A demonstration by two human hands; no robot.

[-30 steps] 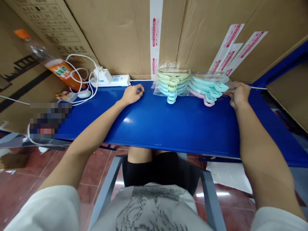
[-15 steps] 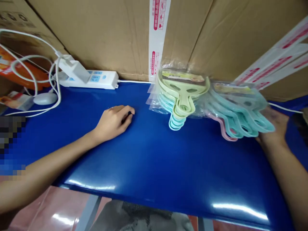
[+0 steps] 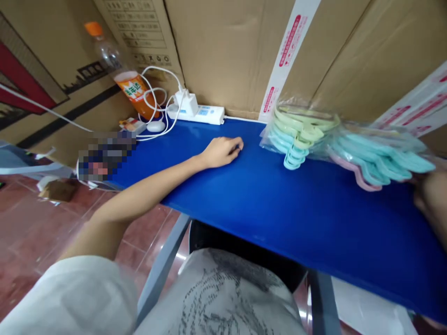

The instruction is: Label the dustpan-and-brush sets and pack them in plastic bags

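Observation:
My left hand (image 3: 223, 151) rests on the blue tabletop (image 3: 251, 195) with its fingers curled in and nothing visible in them. To its right lies a stack of plastic-wrapped items with handles, pale green (image 3: 303, 126) on top and light blue (image 3: 295, 156) below. Farther right is a second wrapped stack, mostly light blue (image 3: 377, 156), with a pink one (image 3: 363, 181) at its lower left. My right hand (image 3: 431, 190) is blurred at the right edge, beside the end of this second stack; its fingers are hidden.
A white power strip (image 3: 209, 114) with a plugged-in adapter and tangled white cables sits at the back left. Near it stands an orange drink bottle (image 3: 134, 90). Cardboard boxes (image 3: 223, 51) rise behind the table. A pixelated object (image 3: 106, 158) is at the table's left end.
The view has swung left, so the bottle and floor show more. My left hand stays curled on the table. My right hand now shows only partly at the right edge.

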